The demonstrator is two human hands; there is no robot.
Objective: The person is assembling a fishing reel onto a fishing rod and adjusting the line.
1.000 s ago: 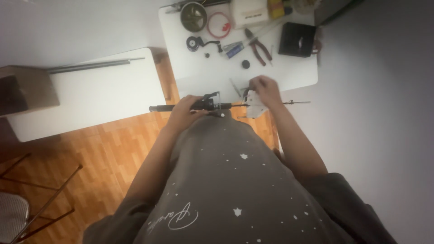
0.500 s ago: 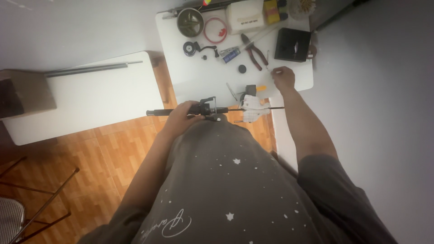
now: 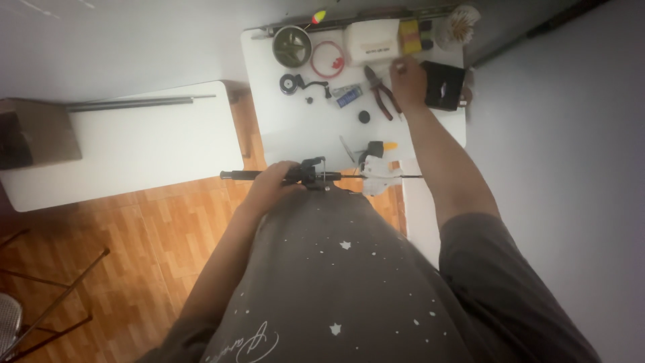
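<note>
Fingers, left hand (image 3: pixel 272 187): wrapped round thin black rod (image 3: pixel 295 177) | right hand (image 3: pixel 407 79): grip unclear, beside pliers (image 3: pixel 381 101)

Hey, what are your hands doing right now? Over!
Left hand grips fishing rod. Right hand reaching over table, beside pliers. Nothing blocking.

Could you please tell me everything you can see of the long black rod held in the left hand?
The black rod is slim and dark, lying roughly level across the person's front at the near edge of the white table. The left hand grips it near a black fitting, which looks like a reel seat. A thinner section runs rightward past a white piece. Its material cannot be told.
</note>
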